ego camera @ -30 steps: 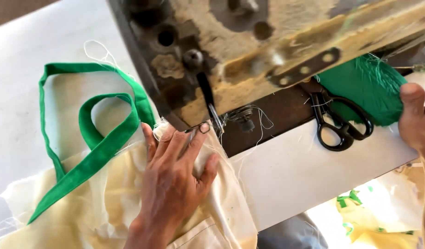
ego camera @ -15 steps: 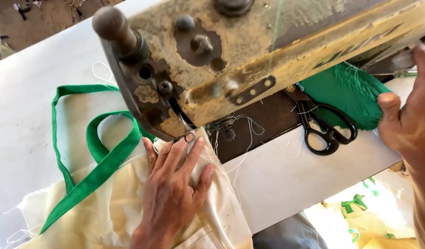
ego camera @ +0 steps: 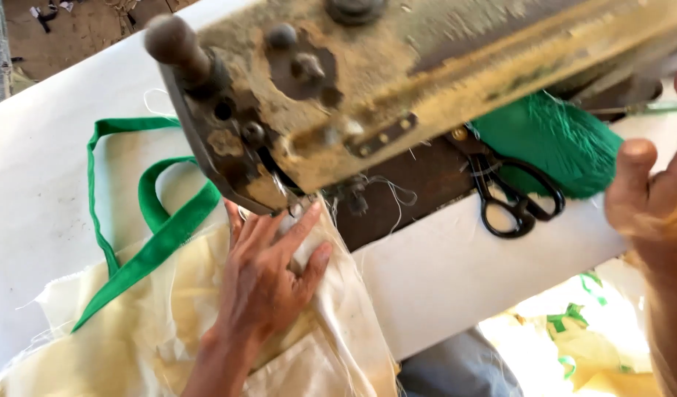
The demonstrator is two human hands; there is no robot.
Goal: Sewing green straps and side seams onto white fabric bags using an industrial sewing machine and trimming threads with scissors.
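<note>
One cream cloth [ego camera: 169,323], frayed edges, green strap [ego camera: 158,242], left hand [ego camera: 269,276] flat on it

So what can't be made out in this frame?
- Needle and seam: head view, hidden by the sewing machine head and the left hand's fingers.
- Right hand: blurred and cut off by the right edge; its grip is unclear.
- Scissors: tips hidden under the machine.
- Green fabric: partly covered by the machine.

The sewing machine head [ego camera: 397,95] overhangs the cream fabric [ego camera: 169,323], with open white table [ego camera: 37,191] to its left.
</note>
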